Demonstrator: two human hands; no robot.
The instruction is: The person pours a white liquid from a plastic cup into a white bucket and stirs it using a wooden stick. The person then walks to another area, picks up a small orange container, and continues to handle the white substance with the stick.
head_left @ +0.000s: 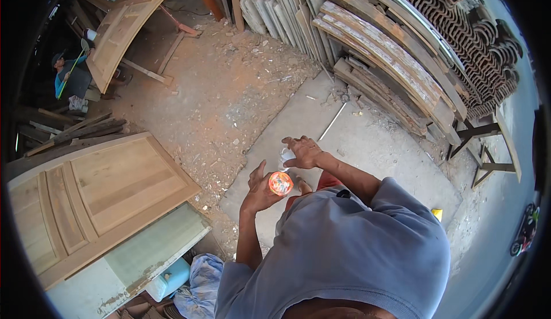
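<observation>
A round tin with an orange-and-red patterned top [280, 183] is held in my left hand [261, 193], low in front of my body. My left fingers wrap round its left side, and the underside is hidden. Just beyond it, my right hand [304, 151] curves its fingers and thumb about a small whitish object [286, 156]. That object is too small to make out its kind. The two hands are close together but apart, above the concrete floor.
At left, a wooden panelled door [123, 175] lies above a pale greenish slab [158, 244]. Beneath are a light-blue container [172, 277] and cloth [201, 281]. Planks [390, 49] and roof tiles [476, 32] stack at far right. A person [72, 75] works by another door [123, 38].
</observation>
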